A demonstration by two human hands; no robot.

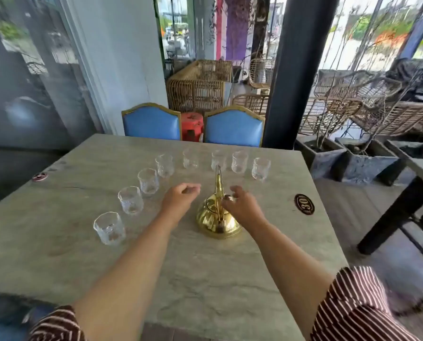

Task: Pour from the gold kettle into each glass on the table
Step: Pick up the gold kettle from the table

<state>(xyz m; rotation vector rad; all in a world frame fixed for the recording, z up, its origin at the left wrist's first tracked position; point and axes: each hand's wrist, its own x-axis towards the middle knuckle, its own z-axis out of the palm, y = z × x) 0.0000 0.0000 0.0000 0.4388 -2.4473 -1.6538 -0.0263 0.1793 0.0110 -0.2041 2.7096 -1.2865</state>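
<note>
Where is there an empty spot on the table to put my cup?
Bare stone table lies near you, between the forearms and the front edge, and far left of the glasses. The right side beside the number plaque is free. It is crowded around the gold kettle and both hands.

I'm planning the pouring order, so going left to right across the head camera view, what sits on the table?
Nearest left glass → second glass → third glass → fourth glass → fifth glass → gold kettle → glass right of the handle → rightmost glass → dark number plaque.
</note>
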